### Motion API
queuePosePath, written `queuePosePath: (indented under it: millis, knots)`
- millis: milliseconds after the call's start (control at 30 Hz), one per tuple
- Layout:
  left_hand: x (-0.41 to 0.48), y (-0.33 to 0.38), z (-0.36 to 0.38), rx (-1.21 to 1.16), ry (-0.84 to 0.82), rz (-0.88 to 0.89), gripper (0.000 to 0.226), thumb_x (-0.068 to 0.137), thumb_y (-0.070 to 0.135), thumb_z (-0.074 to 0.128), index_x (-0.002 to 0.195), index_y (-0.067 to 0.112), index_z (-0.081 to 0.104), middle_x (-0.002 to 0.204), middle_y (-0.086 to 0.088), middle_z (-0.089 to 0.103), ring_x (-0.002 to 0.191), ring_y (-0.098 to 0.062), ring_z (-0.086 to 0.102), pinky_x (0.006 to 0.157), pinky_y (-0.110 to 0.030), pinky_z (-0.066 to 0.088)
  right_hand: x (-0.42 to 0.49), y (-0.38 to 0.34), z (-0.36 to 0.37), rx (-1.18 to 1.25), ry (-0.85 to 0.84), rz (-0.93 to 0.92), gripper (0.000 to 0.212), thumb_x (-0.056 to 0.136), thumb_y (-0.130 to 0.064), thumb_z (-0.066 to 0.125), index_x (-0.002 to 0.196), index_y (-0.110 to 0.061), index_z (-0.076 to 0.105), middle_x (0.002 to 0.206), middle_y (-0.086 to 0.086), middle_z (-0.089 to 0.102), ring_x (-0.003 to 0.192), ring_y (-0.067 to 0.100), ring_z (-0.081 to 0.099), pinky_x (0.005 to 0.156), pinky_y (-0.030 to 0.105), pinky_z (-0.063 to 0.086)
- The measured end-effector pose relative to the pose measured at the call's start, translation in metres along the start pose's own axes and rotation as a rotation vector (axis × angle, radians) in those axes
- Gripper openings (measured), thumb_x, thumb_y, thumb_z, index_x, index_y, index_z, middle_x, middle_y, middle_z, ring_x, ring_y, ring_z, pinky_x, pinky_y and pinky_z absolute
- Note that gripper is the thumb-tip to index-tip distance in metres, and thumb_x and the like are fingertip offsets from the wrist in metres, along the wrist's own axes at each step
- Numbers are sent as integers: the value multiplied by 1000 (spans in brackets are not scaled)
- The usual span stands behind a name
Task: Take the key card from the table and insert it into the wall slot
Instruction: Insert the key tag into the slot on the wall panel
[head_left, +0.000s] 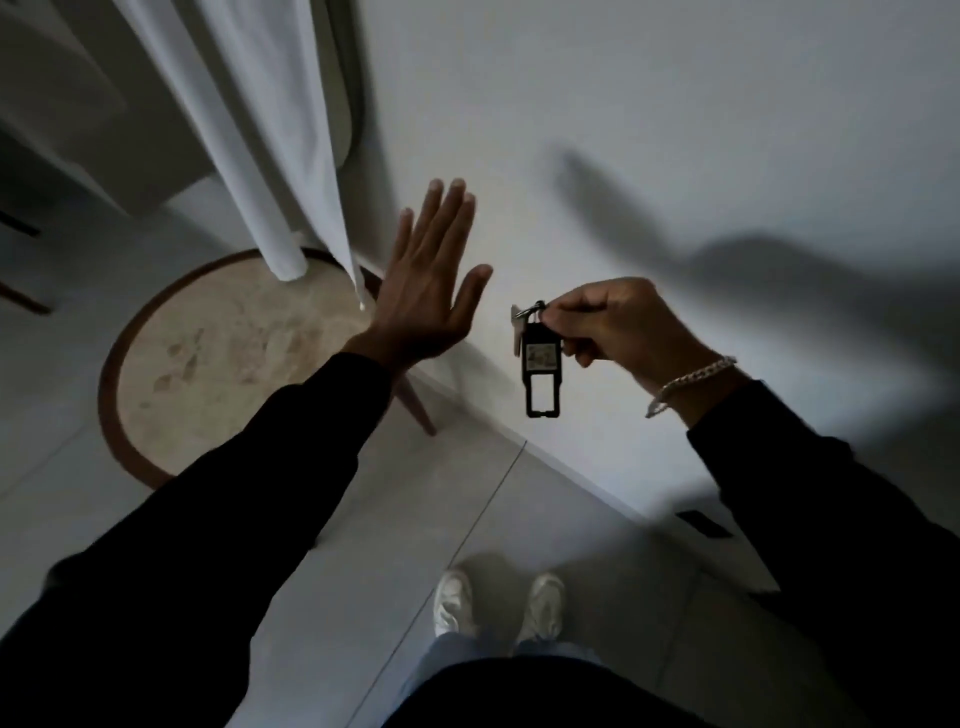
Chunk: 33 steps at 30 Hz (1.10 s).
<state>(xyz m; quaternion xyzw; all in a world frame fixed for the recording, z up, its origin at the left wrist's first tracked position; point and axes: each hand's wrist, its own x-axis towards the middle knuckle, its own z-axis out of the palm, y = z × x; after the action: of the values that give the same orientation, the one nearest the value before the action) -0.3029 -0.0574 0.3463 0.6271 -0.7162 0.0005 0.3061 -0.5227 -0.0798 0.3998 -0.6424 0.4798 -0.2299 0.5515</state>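
right hand (618, 325) pinches key card (540, 364) by ring; card hangs free in front of wall (675, 104), off table (218, 358). left hand (426, 291) flat, empty. slot not visible. risk: dangling card swings, misses slot; dim light.

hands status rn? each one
Left hand: open, fingers spread flat, holding nothing.
Right hand: closed, pinching the ring of the key card, which dangles below it.

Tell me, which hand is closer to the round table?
Left. The left hand hangs open over the round table's far edge; the right hand holds the key card farther right, by the wall.
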Motion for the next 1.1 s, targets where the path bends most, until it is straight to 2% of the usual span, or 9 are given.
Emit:
queuePosePath:
  millis: [167,333,433,500,600,733,867,967,1100]
  knots:
    - [52,63,4,-95,16,254,65,103,37,36,155,0,22,166,-20,20,156,-37,10,128,-55,8,-47,-24,-55,0,196,-88,10,85,-8,69,89,0,73,70,19,61,49,13,52,49,23,45]
    - [92,131,2,-195,65,403,64,103,36,36,155,1,23,166,-20,20,156,-37,9,128,-56,9,-90,-41,-104,-35,335,-167,10,87,-8,67,89,0,72,73,23,57,49,17,46,48,23,41]
    - [115,174,0,-240,95,469,63,103,34,39,155,1,23,166,-20,20,156,-36,9,129,-56,9,-116,-49,-137,-52,406,-224,9,87,-9,66,83,-6,73,70,22,57,50,20,44,45,21,39]
    - [129,207,0,-269,128,513,63,103,32,40,155,1,23,166,-20,20,156,-37,8,128,-57,9,-133,-54,-162,-80,440,-252,14,89,-9,63,80,-15,73,68,16,61,49,16,45,43,18,38]
    - [146,256,2,-297,190,573,63,103,33,39,155,1,23,166,-21,19,156,-37,8,128,-56,8,-157,-61,-198,-92,492,-298,27,91,-8,60,74,-24,73,55,-7,63,42,3,44,38,14,36]
    - [160,323,7,-314,264,632,63,102,33,38,155,1,24,166,-20,21,156,-37,9,128,-53,7,-198,-74,-247,-101,484,-350,22,96,-6,53,85,-19,67,47,-13,63,36,-2,46,35,10,33]
    - [174,380,10,-279,389,685,66,101,39,34,154,-1,26,164,-22,24,155,-39,13,127,-51,7,-234,-79,-295,-127,550,-408,14,96,-8,52,93,-9,66,43,-13,55,36,0,38,34,13,27]
    - [182,417,10,-250,448,693,68,100,40,32,154,-1,27,164,-23,24,155,-40,13,127,-54,6,-252,-87,-326,-47,615,-506,12,96,-1,50,99,-2,62,49,-10,64,35,-3,49,34,7,34]
    - [189,450,11,-201,465,712,67,100,38,33,154,-1,26,164,-24,22,155,-41,13,127,-56,5,-264,-95,-361,-104,742,-577,14,96,-1,50,102,1,63,69,4,62,36,-4,51,35,7,35]
